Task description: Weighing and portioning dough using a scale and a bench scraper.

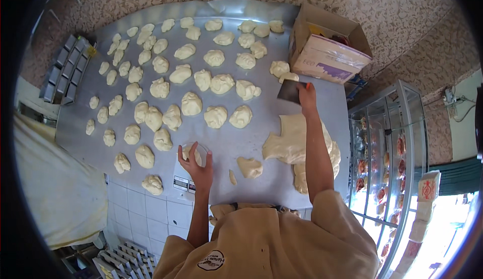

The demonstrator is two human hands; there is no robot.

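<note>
My left hand [198,168] is over a small white digital scale [182,171] at the near edge of the table. Its fingers are spread and curved around a piece of dough [192,154] on the scale; whether they touch it is hard to tell. My right hand [308,98] grips a dark, flat dough scraper [289,92], raised above the table at the right. Under my right forearm lies a large slab of pale dough [289,140]. Between the hands sit a loose lump of dough [250,168] and a thin scrap of dough [232,177].
Many rough dough pieces [191,104] lie in rows across the metal table [201,133]. A cardboard box [327,57] stands at the back right, and joined metal loaf tins [65,70] are at the far left. A glass display case [387,163] stands to the right.
</note>
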